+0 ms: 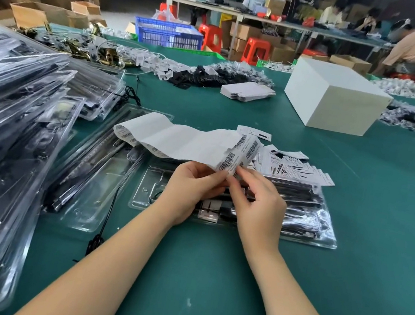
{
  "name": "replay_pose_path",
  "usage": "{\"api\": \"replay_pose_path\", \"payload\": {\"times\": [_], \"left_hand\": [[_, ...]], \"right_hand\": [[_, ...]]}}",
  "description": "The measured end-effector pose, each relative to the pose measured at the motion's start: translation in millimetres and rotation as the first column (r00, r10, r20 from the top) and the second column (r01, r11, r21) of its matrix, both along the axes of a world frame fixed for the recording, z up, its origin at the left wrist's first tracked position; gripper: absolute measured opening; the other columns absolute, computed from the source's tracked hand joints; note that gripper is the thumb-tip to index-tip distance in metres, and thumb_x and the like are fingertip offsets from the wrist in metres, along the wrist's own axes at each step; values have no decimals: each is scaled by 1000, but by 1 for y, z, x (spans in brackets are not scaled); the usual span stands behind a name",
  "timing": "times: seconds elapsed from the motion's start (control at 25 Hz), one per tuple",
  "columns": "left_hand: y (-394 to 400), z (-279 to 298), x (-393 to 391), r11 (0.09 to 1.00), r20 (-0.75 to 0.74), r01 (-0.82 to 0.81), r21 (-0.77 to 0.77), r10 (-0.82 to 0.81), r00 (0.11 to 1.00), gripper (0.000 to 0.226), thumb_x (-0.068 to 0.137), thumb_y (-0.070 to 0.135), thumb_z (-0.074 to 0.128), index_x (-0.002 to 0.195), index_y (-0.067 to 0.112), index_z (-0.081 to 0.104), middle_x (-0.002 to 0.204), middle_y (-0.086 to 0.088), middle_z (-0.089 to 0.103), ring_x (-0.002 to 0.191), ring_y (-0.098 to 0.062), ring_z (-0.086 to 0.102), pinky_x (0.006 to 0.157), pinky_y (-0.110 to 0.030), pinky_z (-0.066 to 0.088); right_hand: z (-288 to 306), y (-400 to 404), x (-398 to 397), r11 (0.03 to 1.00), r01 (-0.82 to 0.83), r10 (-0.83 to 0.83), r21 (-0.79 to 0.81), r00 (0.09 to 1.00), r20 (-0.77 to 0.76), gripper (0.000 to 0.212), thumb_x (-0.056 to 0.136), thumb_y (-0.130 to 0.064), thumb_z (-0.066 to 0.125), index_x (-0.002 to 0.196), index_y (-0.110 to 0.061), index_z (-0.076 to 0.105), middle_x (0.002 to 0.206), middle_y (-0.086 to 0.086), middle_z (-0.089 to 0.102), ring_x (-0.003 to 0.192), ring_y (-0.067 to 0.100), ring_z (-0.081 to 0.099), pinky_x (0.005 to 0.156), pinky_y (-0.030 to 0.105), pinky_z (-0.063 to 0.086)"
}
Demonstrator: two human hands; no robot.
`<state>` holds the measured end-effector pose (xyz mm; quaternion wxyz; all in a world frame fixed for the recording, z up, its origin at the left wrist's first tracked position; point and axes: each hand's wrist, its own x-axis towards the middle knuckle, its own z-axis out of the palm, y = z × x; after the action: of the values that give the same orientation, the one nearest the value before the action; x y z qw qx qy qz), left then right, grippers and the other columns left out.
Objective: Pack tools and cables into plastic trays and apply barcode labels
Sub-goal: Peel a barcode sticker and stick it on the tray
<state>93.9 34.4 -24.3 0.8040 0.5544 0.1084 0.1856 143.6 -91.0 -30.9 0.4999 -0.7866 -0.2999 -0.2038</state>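
The left hand (190, 190) holds the long white barcode-label strip (184, 141); the right hand (255, 206) pinches a label corner, just above the clear plastic tray (307, 229) on the green desk (207, 281). Peeling slowly should avoid tearing.

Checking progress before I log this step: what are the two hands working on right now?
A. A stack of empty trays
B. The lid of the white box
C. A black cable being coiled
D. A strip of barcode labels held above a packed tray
D: the left hand and right hand both pinch the end of the barcode label strip, above the clear plastic tray on the green table.
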Motion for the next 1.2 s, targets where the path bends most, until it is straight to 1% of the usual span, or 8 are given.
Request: {"api": "replay_pose_path", "payload": {"times": [0.08, 0.2, 0.36, 0.48, 0.64, 0.96, 1.08, 1.2], "left_hand": [[0, 1, 0, 999, 18, 6, -32, -6, 1000, 14, 90, 4, 61, 84, 10, 73, 85, -6, 74, 79, -16, 70, 68, -23, 55], [1, 1, 1, 997, 30, 27, -66, -25, 999, 25, 92, 9, 60, 73, 14, 76, 81, -9, 74, 76, -19, 71, 68, -26, 56], [1, -4, 1, 998, 65, 64, -20, -62, 996, 15, 94, 11, 58, 98, 3, 70, 96, -17, 73, 91, -26, 70, 79, -33, 56], [-1, -7, 2, 1000, 47, 27, -6, -27, 999, 17, 91, 15, 62, 99, 2, 69, 98, -17, 72, 95, -28, 69, 85, -37, 56], [0, -8, 1, 999, 83, 19, -37, -16, 996, 16, 84, 17, 68, 93, 5, 73, 93, -14, 73, 90, -25, 70, 81, -33, 56], [-2, -8, 1, 1000, 72, -3, 26, 2, 997, 15, 91, 6, 61, 89, 12, 74, 89, -9, 75, 85, -17, 71, 73, -23, 55], [-3, -6, 1, 1000, 88, 17, 7, -18, 996, 17, 92, 7, 59, 90, 13, 75, 92, -10, 74, 87, -19, 71, 74, -25, 56], [-4, -5, 1, 1000, 67, 17, 11, -18, 998, 20, 94, 11, 57, 87, 12, 76, 91, -11, 74, 87, -20, 71, 75, -26, 56]], "right_hand": [[1, 0, 0, 1000, 16, -16, -16, 1000, 14, 26, 86, -28, 72, 109, -15, 74, 112, -3, 71, 102, 8, 65, 86, 11, 43], [2, 2, -2, 1000, 21, -21, -18, 1000, -5, 29, 86, -29, 72, 111, -16, 73, 108, -5, 71, 97, 8, 63, 81, 14, 45], [4, 2, -4, 999, 0, 1, 49, 1000, -11, 27, 85, -28, 73, 108, -14, 74, 98, -4, 70, 84, 8, 62, 75, 19, 49], [4, 0, -4, 996, 61, -62, 61, 998, 19, 23, 83, -27, 75, 102, -13, 76, 94, -1, 74, 84, 13, 67, 74, 29, 53], [3, 3, -6, 995, 97, -101, 34, 985, 141, 19, 86, -26, 69, 95, -11, 78, 85, 0, 75, 76, 19, 69, 63, 36, 55], [3, 2, -3, 993, 97, -102, 65, 992, 73, 18, 83, -28, 72, 94, -15, 78, 87, -1, 75, 77, 15, 69, 68, 38, 56], [4, 0, 0, 997, 81, -81, 5, 983, 165, 19, 83, -28, 71, 93, -14, 78, 84, -1, 75, 74, 20, 70, 65, 40, 54], [3, 0, 1, 985, 157, -125, -73, 938, 325, 16, 85, -28, 71, 92, -15, 78, 78, -3, 73, 67, 20, 68, 61, 34, 47]]}}
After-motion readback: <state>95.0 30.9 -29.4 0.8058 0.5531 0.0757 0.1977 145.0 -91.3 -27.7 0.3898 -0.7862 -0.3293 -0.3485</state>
